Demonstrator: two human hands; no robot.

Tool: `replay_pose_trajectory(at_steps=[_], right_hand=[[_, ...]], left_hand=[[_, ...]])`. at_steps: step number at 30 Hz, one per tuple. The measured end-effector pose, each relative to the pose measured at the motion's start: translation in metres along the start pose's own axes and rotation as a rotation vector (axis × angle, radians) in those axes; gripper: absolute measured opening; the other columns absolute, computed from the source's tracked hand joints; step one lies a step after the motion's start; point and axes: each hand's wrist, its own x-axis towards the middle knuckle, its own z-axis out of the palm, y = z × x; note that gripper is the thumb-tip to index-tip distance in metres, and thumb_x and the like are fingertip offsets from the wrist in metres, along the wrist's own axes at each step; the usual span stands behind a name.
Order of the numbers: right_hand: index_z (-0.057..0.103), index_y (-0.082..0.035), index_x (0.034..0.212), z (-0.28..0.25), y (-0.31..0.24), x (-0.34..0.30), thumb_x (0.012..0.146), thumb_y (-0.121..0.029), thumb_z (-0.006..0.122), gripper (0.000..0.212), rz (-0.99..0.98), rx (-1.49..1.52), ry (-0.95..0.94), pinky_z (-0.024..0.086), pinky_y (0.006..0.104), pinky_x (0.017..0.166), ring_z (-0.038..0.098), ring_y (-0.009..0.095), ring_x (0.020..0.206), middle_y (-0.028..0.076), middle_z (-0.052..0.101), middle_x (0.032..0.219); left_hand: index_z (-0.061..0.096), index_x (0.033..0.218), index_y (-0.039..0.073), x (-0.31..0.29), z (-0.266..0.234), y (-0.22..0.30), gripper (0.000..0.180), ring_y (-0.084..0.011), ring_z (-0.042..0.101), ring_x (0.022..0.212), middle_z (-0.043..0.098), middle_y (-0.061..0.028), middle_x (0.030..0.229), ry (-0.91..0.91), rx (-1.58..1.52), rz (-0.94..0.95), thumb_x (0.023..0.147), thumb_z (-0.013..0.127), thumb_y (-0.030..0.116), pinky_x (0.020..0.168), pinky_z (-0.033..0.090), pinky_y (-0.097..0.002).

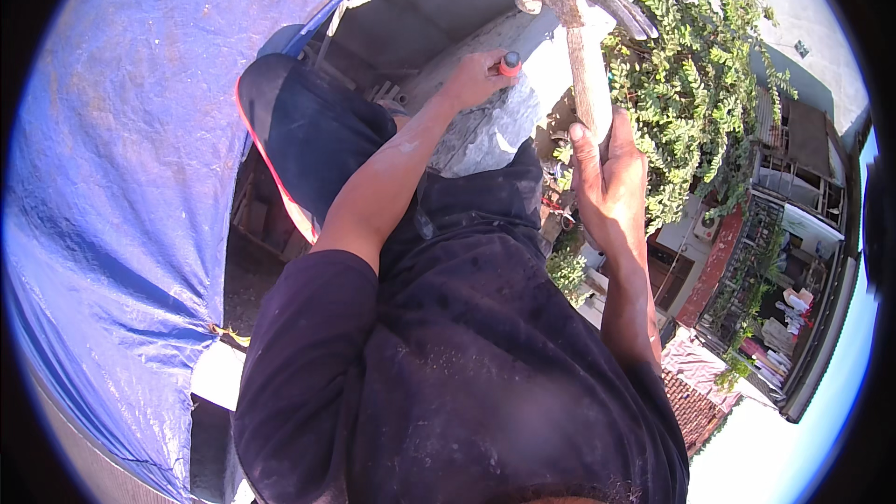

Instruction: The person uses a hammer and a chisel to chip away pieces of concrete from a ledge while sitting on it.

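Observation:
My left hand [476,80] is closed round a red-handled tool [510,63], whose round dark end faces up. The rest of that tool is hidden below the fist. Beneath the hand lies a pale grey, rough-faced block [485,126], which looks like stone, between my legs. Raised at the right, my right hand [611,163] grips the lower part of a claw hammer [586,65] with a worn wooden handle. The hammer's head is up at the top of the view, its claw curving to the right. The hammer and the red-handled tool are apart.
A blue tarpaulin [121,177] hangs along the left. Leafy green branches [691,84] grow close to the right hand and hammer. Several short pipes [385,93] lie beside my left leg. Farther right are a house and a balcony with plants [751,271].

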Motion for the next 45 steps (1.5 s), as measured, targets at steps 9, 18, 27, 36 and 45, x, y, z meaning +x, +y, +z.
replay_pose_trajectory(at_steps=[9, 18, 27, 36, 45], right_hand=[[0.048, 0.006, 0.111, 0.022, 0.052, 0.039, 0.101, -0.027, 0.059, 0.036, -0.079, -0.478, -0.157, 0.051, 0.0570, 0.071, 0.066, 0.052, 0.078, 0.031, 0.066, 0.076], [0.047, 0.007, 0.123, 0.030, 0.058, 0.038, 0.100, -0.026, 0.058, 0.041, -0.041, -0.460, -0.093, 0.052, 0.0569, 0.075, 0.068, 0.051, 0.083, 0.032, 0.068, 0.082], [0.044, 0.002, 0.127, 0.016, 0.016, 0.024, 0.101, -0.024, 0.060, 0.040, -0.167, -0.090, 0.182, 0.052, 0.0488, 0.068, 0.069, 0.044, 0.072, 0.026, 0.067, 0.076], [0.050, 0.007, 0.119, 0.020, 0.023, 0.023, 0.100, -0.026, 0.061, 0.039, -0.050, -0.219, -0.049, 0.051, 0.0567, 0.071, 0.066, 0.052, 0.077, 0.032, 0.067, 0.076], [0.050, 0.002, 0.119, 0.036, 0.049, 0.051, 0.101, -0.029, 0.058, 0.037, -0.044, -0.473, -0.121, 0.050, 0.0553, 0.072, 0.066, 0.051, 0.081, 0.031, 0.067, 0.080]], left_hand=[[0.069, 0.120, 0.000, 0.008, 0.002, -0.013, 0.039, -0.0146, 0.069, 0.098, 0.075, -0.0093, 0.107, -0.053, -0.048, -0.013, 0.084, 0.081, 0.012, 0.089, 0.055, -0.0323], [0.069, 0.121, 0.001, 0.011, 0.005, -0.009, 0.041, -0.0166, 0.070, 0.101, 0.075, -0.0102, 0.109, -0.058, -0.035, -0.036, 0.084, 0.081, 0.013, 0.090, 0.055, -0.0318], [0.067, 0.124, 0.000, 0.002, 0.007, -0.006, 0.040, -0.0136, 0.069, 0.105, 0.074, -0.0097, 0.115, -0.062, -0.025, -0.044, 0.088, 0.078, 0.012, 0.095, 0.053, -0.0300], [0.071, 0.120, 0.003, -0.003, 0.013, -0.017, 0.041, -0.0159, 0.070, 0.094, 0.076, -0.0105, 0.107, -0.027, 0.010, -0.032, 0.082, 0.083, 0.014, 0.087, 0.054, -0.0320], [0.071, 0.119, 0.004, 0.015, 0.001, -0.017, 0.040, -0.0173, 0.070, 0.093, 0.076, -0.0107, 0.103, 0.006, -0.023, -0.004, 0.082, 0.082, 0.015, 0.086, 0.054, -0.0331]])
